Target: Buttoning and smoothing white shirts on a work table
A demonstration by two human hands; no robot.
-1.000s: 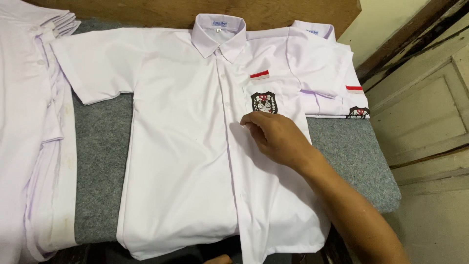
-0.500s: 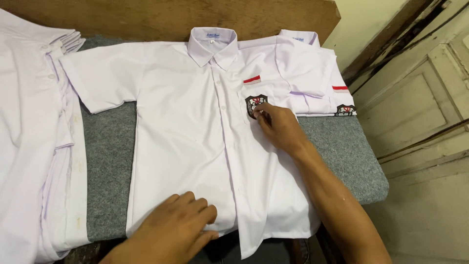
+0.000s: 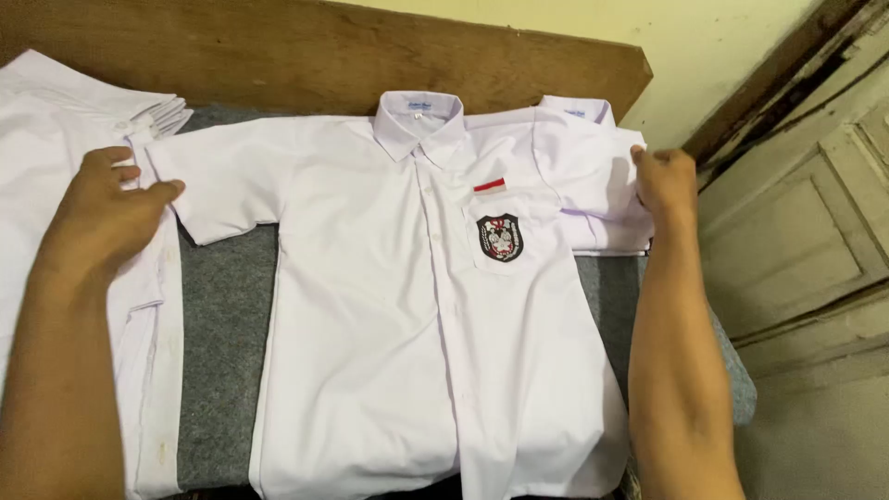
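A white short-sleeved shirt (image 3: pixel 389 315) lies flat and buttoned, front up, on a grey padded board (image 3: pixel 222 370). A dark crest badge (image 3: pixel 500 237) sits on its chest pocket, with a small red and white strip (image 3: pixel 490 186) above it. My left hand (image 3: pixel 106 208) is at the end of the shirt's left-side sleeve, fingers bent, resting over the edge of a stack of white garments. At the outer edge of the other sleeve is my right hand (image 3: pixel 665 181), fingers curled at the cloth. Whether either hand grips fabric is not clear.
A pile of folded white garments (image 3: pixel 56 139) fills the left side. Another white shirt (image 3: pixel 593 176) lies under the right sleeve. A wooden board (image 3: pixel 278 56) runs along the back. Panelled wooden doors (image 3: pixel 806 241) stand at the right.
My right hand left the chest badge and moved out to the right sleeve. My left hand rose from the shirt's lower hem to the left sleeve. The view tilted slightly.
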